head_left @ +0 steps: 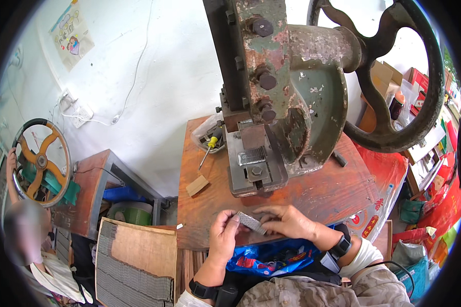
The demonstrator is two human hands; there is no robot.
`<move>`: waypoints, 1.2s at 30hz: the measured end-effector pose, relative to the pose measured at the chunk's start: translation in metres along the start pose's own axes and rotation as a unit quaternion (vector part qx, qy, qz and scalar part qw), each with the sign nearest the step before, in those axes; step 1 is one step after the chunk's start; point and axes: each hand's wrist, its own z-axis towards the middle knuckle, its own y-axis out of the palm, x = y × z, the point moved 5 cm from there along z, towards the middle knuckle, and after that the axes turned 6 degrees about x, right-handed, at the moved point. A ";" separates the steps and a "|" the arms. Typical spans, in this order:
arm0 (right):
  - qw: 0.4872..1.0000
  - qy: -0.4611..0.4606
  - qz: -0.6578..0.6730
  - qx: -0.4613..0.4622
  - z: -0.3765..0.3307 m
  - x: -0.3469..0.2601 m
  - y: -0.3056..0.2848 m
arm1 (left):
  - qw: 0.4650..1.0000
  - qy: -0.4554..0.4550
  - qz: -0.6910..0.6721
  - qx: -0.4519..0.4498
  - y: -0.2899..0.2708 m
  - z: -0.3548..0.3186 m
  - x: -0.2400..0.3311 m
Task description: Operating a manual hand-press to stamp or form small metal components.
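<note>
A press stands at the frame's centre top on a wooden table, its handwheel at upper right. A screwdriver lies left of the press base, a wooden block below it. At lower centre, the left hand and right hand meet on a metal strip at the table's near edge. A board carrying stacked strips sits lower left; another handwheel is far left.

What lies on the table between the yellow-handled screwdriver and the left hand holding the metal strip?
In the head view, a small tan block lies on the wooden table between the screwdriver and the left hand; otherwise bare wood.
</note>
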 end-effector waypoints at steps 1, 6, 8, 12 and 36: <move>0.998 0.002 0.036 -0.056 -0.002 0.000 0.008 | 0.992 -0.041 -0.121 -0.006 0.006 -0.004 0.001; 0.987 0.002 0.158 -0.030 -0.010 0.000 0.020 | 0.970 -0.086 -0.219 -0.053 0.028 -0.025 0.003; 0.998 -0.017 0.066 -0.002 -0.014 -0.003 0.020 | 0.986 -0.048 -0.159 -0.007 0.030 -0.029 0.000; 0.986 -0.083 -0.128 0.074 -0.016 -0.021 -0.002 | 0.979 0.155 0.131 0.022 0.030 -0.034 0.014; 0.839 -0.363 -0.378 0.148 -0.016 -0.020 -0.026 | 0.932 0.242 0.270 -0.004 0.025 -0.014 -0.008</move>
